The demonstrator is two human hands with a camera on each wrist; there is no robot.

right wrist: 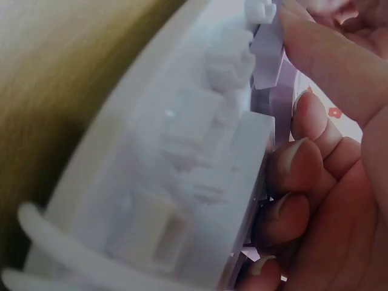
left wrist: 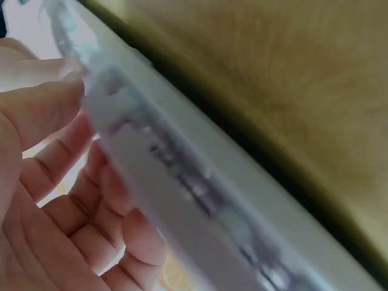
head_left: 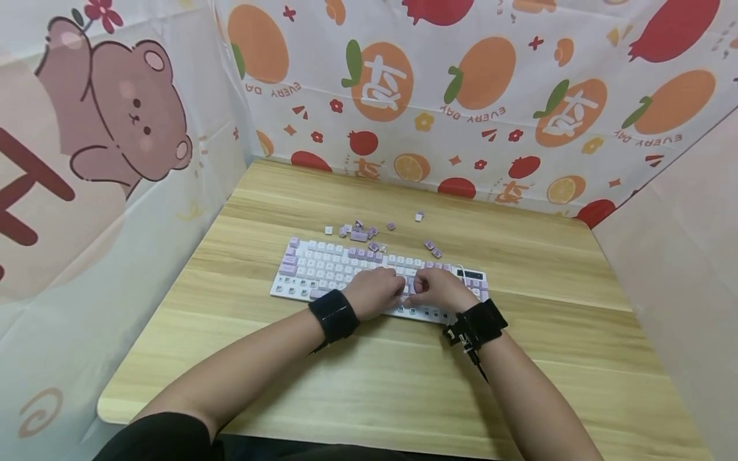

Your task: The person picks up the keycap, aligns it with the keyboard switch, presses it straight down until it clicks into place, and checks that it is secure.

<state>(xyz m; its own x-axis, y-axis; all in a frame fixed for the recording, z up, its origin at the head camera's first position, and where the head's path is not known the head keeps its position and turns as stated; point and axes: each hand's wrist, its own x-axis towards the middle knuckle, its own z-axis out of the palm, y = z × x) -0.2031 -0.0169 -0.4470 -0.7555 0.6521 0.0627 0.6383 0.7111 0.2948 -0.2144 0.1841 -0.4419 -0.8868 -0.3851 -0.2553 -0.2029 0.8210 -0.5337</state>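
One keyboard point(head_left: 377, 276) lies on the wooden table point(head_left: 403, 378). Both hands rest on the middle of it, side by side. The left hand point(head_left: 375, 291) has bent fingers on the keys. The right hand point(head_left: 441, 289) bends its fingers too, and its fingertips point(right wrist: 300, 160) press on a purple key point(right wrist: 267, 57). I cannot tell if either hand holds a loose key.

Most keys sit in place. Some holes show along the front row, so I think the job is partly done. About a dozen loose keys point(head_left: 360, 232) lie behind the keyboard, too small to count well.
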